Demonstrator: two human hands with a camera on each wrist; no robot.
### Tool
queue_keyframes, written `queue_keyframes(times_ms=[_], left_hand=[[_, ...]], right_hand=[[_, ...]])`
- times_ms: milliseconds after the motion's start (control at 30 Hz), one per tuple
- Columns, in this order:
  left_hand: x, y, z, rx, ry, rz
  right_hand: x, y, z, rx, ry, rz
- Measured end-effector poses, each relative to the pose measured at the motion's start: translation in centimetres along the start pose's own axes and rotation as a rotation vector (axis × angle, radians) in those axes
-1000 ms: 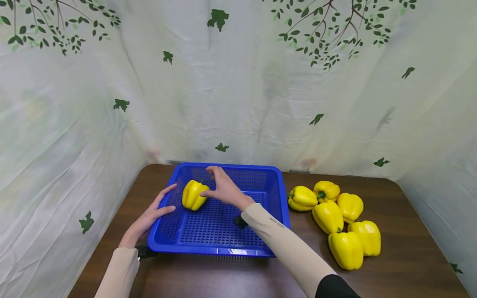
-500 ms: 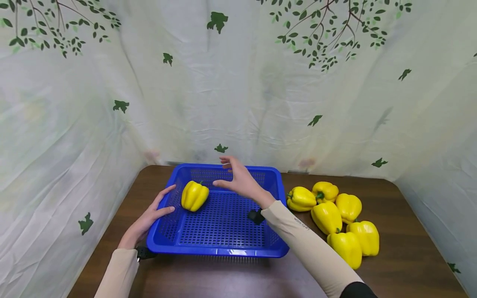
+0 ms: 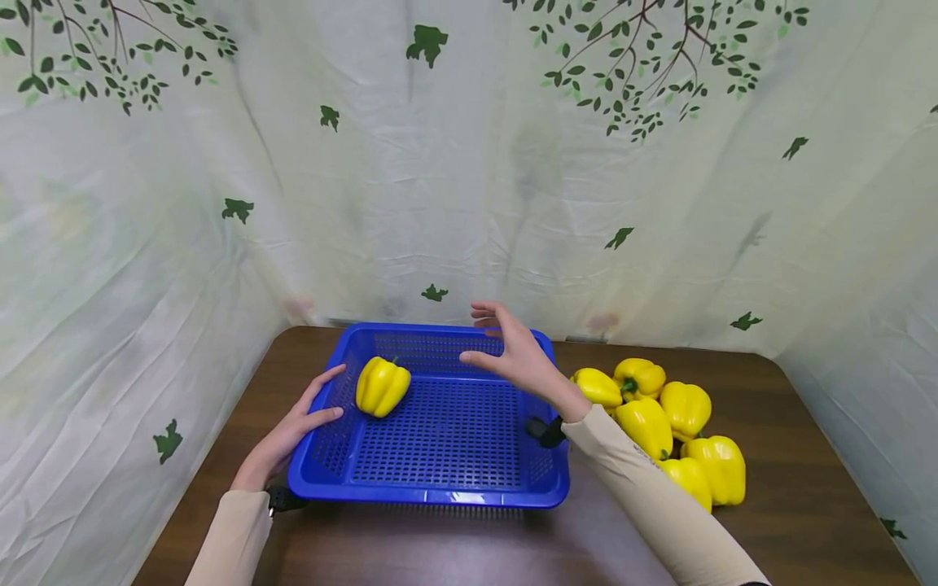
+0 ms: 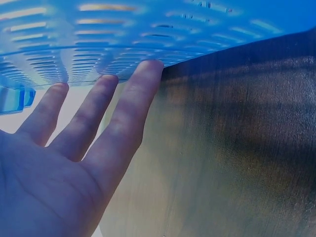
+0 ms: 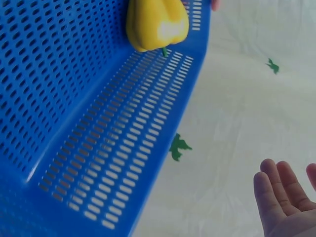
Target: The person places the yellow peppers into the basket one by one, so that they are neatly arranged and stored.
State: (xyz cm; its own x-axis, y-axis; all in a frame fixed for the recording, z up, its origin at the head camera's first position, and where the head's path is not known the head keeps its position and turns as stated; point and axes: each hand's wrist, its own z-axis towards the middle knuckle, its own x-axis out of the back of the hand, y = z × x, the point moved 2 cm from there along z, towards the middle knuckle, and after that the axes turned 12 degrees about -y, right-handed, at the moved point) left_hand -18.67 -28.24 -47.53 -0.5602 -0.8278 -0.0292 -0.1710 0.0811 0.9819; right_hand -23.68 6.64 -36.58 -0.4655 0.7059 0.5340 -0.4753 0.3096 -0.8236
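A blue perforated plastic basket [image 3: 440,494] stands on the table, with one yellow bell pepper [image 3: 383,387] lying inside near its left wall. My left hand [image 3: 293,423] rests at the basket's left rim, thumb over the edge. In the left wrist view the fingers [image 4: 126,111] are straight and reach to the slotted outer wall. Over the basket's right part hovers my right hand [image 3: 516,350], holding nothing, its fingers loosely spread. The right wrist view has the same pepper [image 5: 157,24] in the basket's corner, well apart from the right hand [image 5: 286,202].
Several more yellow bell peppers [image 3: 645,427] lie grouped on the brown table [image 3: 799,488] to the right of the basket. My right forearm partly covers some of them. A pale curtain [image 3: 469,179] with leaf prints hangs behind and on both sides.
My right hand has drawn away from the pepper in the basket and moved right, to above the basket's right side. The left hand stays at the rim, and the pepper lies still.
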Motion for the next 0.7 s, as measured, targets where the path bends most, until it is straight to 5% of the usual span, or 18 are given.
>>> queue_keyframes(times_ms=[700], left_hand=[[0.1,-0.2,0.1,0.018,0.021,0.002]], right_hand=[[3.4,0.4,-6.1,0.000,0.091,0.007]])
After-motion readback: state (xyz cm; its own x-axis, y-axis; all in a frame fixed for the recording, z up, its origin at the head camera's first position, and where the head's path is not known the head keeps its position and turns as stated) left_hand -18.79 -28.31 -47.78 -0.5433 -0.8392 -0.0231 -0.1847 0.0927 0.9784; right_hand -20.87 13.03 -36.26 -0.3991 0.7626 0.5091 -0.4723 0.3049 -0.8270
